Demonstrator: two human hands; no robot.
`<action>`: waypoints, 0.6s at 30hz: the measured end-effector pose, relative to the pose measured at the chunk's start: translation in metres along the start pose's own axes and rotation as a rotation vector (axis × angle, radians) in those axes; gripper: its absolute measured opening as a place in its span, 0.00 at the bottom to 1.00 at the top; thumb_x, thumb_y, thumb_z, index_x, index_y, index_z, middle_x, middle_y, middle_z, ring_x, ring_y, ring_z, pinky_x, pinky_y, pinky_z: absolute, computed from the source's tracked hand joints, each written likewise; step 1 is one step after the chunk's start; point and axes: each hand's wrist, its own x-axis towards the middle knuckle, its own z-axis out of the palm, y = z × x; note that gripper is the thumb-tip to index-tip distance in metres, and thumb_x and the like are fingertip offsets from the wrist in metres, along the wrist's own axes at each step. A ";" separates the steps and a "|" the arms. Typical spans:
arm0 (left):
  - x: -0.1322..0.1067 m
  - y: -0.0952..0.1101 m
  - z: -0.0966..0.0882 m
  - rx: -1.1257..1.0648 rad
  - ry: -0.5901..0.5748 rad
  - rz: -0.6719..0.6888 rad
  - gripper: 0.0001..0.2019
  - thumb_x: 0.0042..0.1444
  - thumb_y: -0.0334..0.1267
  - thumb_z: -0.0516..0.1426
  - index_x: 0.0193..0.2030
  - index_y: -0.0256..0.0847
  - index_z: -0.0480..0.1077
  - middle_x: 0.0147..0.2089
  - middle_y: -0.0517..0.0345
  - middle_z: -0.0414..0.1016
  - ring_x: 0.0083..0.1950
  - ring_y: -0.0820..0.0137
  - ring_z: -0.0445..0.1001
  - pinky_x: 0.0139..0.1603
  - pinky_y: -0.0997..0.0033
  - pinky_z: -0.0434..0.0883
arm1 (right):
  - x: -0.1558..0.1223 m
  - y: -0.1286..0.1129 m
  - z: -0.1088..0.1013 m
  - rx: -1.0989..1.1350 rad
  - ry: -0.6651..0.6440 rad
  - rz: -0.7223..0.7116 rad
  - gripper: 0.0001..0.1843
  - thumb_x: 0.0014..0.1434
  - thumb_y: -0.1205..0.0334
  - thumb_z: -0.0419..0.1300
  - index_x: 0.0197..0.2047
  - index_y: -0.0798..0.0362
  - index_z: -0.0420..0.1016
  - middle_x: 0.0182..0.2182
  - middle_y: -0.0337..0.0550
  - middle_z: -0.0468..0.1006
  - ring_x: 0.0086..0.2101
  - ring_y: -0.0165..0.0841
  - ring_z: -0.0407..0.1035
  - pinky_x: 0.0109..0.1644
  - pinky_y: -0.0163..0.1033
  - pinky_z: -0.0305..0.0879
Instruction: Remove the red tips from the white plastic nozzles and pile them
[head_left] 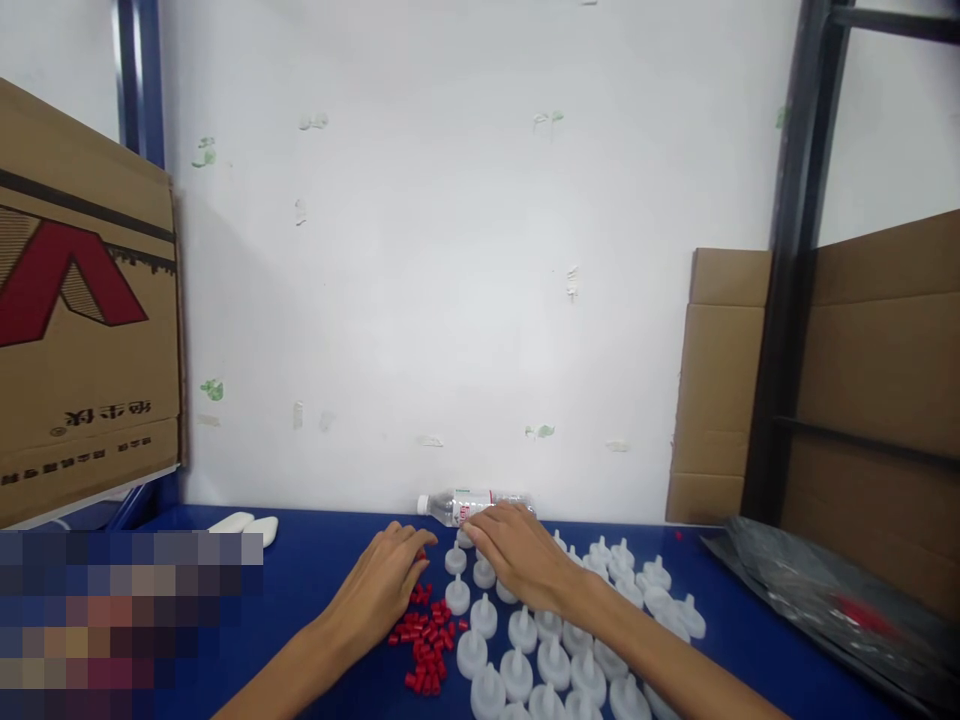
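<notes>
Where left fingers (415, 549) curl, red caps (427, 642) lie just beside.

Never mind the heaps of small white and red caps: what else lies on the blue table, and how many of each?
Bottle: 1
White oval pieces: 2
Black bag: 1
Total: 4
Cardboard at the sides left out: unclear whether it stands on the table.
</notes>
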 end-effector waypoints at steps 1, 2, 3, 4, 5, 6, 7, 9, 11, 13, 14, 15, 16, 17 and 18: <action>0.000 0.000 0.001 0.001 -0.001 0.000 0.14 0.66 0.30 0.51 0.54 0.44 0.72 0.47 0.54 0.77 0.51 0.59 0.70 0.53 0.59 0.67 | 0.000 0.000 0.001 -0.002 0.004 0.024 0.25 0.77 0.55 0.37 0.51 0.51 0.75 0.45 0.48 0.80 0.48 0.41 0.71 0.56 0.48 0.59; 0.000 0.000 0.002 0.003 -0.003 0.000 0.14 0.66 0.30 0.51 0.54 0.44 0.72 0.47 0.54 0.78 0.50 0.59 0.70 0.53 0.59 0.67 | 0.000 0.000 0.003 -0.003 0.002 0.041 0.25 0.77 0.54 0.37 0.53 0.50 0.75 0.47 0.48 0.80 0.50 0.42 0.70 0.57 0.49 0.59; 0.000 0.000 0.002 0.005 -0.008 0.002 0.14 0.67 0.30 0.51 0.54 0.44 0.73 0.46 0.54 0.78 0.50 0.59 0.70 0.53 0.59 0.67 | -0.001 0.000 0.005 -0.003 -0.006 0.053 0.25 0.77 0.54 0.37 0.55 0.49 0.74 0.49 0.48 0.79 0.52 0.43 0.70 0.58 0.49 0.59; 0.000 0.001 0.002 0.007 -0.014 0.006 0.13 0.67 0.31 0.51 0.53 0.44 0.73 0.45 0.54 0.78 0.50 0.59 0.70 0.53 0.60 0.67 | -0.001 0.000 0.008 -0.003 -0.016 0.062 0.25 0.77 0.53 0.38 0.57 0.49 0.74 0.51 0.48 0.79 0.54 0.43 0.69 0.59 0.51 0.58; 0.000 0.002 0.003 0.010 -0.022 0.011 0.13 0.67 0.31 0.51 0.52 0.44 0.74 0.45 0.54 0.78 0.50 0.59 0.70 0.53 0.60 0.67 | -0.001 0.000 0.011 -0.004 -0.027 0.069 0.25 0.76 0.52 0.38 0.59 0.49 0.73 0.53 0.49 0.78 0.56 0.45 0.67 0.60 0.52 0.57; 0.000 0.003 0.003 0.014 -0.030 0.017 0.13 0.68 0.31 0.50 0.52 0.45 0.74 0.45 0.54 0.78 0.50 0.59 0.70 0.52 0.60 0.67 | -0.001 0.001 0.013 -0.004 -0.039 0.074 0.26 0.76 0.51 0.39 0.61 0.49 0.72 0.55 0.50 0.77 0.57 0.46 0.66 0.62 0.54 0.56; 0.000 0.004 0.003 0.018 -0.039 0.025 0.14 0.68 0.31 0.49 0.52 0.45 0.74 0.45 0.54 0.78 0.50 0.59 0.70 0.52 0.60 0.67 | 0.000 0.001 0.016 -0.003 -0.051 0.078 0.26 0.76 0.50 0.39 0.62 0.49 0.71 0.56 0.50 0.77 0.59 0.47 0.65 0.62 0.55 0.56; 0.000 0.005 0.003 0.029 -0.057 0.040 0.16 0.69 0.31 0.47 0.54 0.45 0.73 0.46 0.52 0.77 0.50 0.58 0.69 0.51 0.60 0.67 | 0.001 0.002 0.019 0.001 -0.071 0.086 0.27 0.76 0.50 0.38 0.62 0.49 0.72 0.57 0.51 0.76 0.59 0.47 0.64 0.63 0.56 0.56; 0.000 0.005 0.004 0.043 -0.079 0.052 0.19 0.68 0.29 0.46 0.58 0.46 0.72 0.47 0.51 0.76 0.49 0.58 0.68 0.50 0.60 0.66 | 0.002 0.003 0.020 0.006 -0.087 0.091 0.28 0.76 0.51 0.37 0.62 0.49 0.72 0.57 0.51 0.76 0.59 0.47 0.64 0.63 0.57 0.55; 0.000 0.005 0.006 0.055 -0.102 0.060 0.26 0.63 0.22 0.46 0.63 0.46 0.69 0.48 0.50 0.74 0.49 0.59 0.67 0.51 0.60 0.66 | 0.003 0.004 0.019 0.011 -0.104 0.095 0.29 0.76 0.50 0.36 0.63 0.50 0.71 0.58 0.51 0.75 0.60 0.47 0.63 0.64 0.57 0.55; -0.001 0.006 0.007 0.059 -0.112 0.061 0.30 0.59 0.19 0.47 0.64 0.46 0.68 0.49 0.50 0.73 0.49 0.59 0.67 0.51 0.60 0.66 | 0.003 0.004 0.019 0.014 -0.116 0.095 0.29 0.76 0.50 0.36 0.64 0.50 0.70 0.59 0.52 0.74 0.60 0.47 0.63 0.64 0.58 0.55; -0.001 0.006 0.008 0.061 -0.121 0.063 0.34 0.55 0.17 0.47 0.65 0.46 0.67 0.50 0.50 0.72 0.49 0.60 0.66 0.51 0.60 0.66 | 0.003 0.005 0.018 0.018 -0.131 0.094 0.29 0.76 0.49 0.35 0.65 0.49 0.69 0.60 0.52 0.73 0.61 0.48 0.63 0.63 0.58 0.55; -0.001 0.007 0.009 0.060 -0.128 0.064 0.36 0.52 0.15 0.47 0.66 0.46 0.67 0.50 0.50 0.72 0.49 0.60 0.66 0.51 0.60 0.66 | 0.002 0.005 0.018 0.022 -0.144 0.092 0.30 0.76 0.48 0.35 0.66 0.49 0.68 0.61 0.53 0.72 0.61 0.48 0.63 0.63 0.58 0.56; -0.001 0.008 0.010 0.057 -0.135 0.068 0.37 0.51 0.15 0.47 0.66 0.47 0.67 0.50 0.51 0.71 0.49 0.61 0.66 0.51 0.60 0.66 | 0.002 0.005 0.019 0.025 -0.156 0.090 0.30 0.75 0.47 0.35 0.66 0.49 0.67 0.61 0.53 0.71 0.61 0.48 0.63 0.63 0.58 0.56; -0.002 0.009 0.011 0.053 -0.140 0.073 0.37 0.51 0.15 0.47 0.65 0.47 0.67 0.50 0.51 0.71 0.49 0.61 0.66 0.51 0.61 0.66 | 0.003 0.006 0.020 0.027 -0.165 0.088 0.30 0.75 0.47 0.35 0.67 0.50 0.66 0.62 0.54 0.71 0.61 0.48 0.63 0.63 0.58 0.57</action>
